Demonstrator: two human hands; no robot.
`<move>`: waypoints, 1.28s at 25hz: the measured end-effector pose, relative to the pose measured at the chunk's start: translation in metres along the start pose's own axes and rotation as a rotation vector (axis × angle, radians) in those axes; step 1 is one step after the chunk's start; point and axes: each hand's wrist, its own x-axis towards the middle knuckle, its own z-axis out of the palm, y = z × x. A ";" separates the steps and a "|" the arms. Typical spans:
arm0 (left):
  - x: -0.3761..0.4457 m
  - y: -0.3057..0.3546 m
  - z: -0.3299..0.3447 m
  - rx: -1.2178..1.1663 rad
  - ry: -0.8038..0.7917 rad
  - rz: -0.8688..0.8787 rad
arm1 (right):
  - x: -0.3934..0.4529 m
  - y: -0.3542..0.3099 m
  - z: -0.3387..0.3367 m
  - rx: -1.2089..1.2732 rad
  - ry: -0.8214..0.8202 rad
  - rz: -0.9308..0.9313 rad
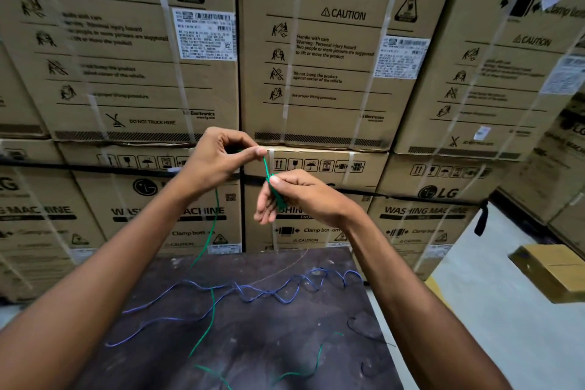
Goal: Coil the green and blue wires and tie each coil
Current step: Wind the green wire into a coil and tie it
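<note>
Both hands raised above worktop (269, 342). Left hand (218, 161) pinching green wire (212, 310); right hand (294, 196) gripping small green bundle, short taut span between, slanting down-right. Rest of green trailing roughly vertical down to worktop, crossing blue wire (253, 291), sprawled left-right, uncoiled. Risk: green snagging blue on pull, dragging it; bundle loosening in loose grip.

A dark scuffed table (253, 342) carries loose blue wire (253, 293) and green wire (207, 326).
</note>
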 end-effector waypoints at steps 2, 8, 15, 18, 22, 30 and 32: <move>-0.003 -0.007 0.007 -0.145 0.029 -0.072 | 0.000 -0.005 0.002 0.114 -0.012 -0.040; -0.041 -0.040 0.039 -0.361 0.034 -0.252 | 0.012 -0.014 0.010 0.541 0.087 -0.235; -0.073 -0.029 0.050 -0.127 -0.136 -0.141 | 0.038 0.005 0.004 0.386 0.402 -0.321; -0.077 -0.017 0.036 -0.057 -0.102 -0.103 | 0.040 0.012 0.003 0.066 0.484 -0.262; -0.064 -0.002 0.007 0.074 0.126 0.017 | 0.034 0.017 -0.006 -0.359 0.399 -0.134; -0.012 -0.007 -0.009 -0.060 0.157 0.013 | 0.019 0.002 0.007 0.070 0.019 -0.029; -0.008 -0.011 -0.003 -0.134 0.183 -0.034 | 0.016 -0.002 0.008 0.166 -0.025 -0.063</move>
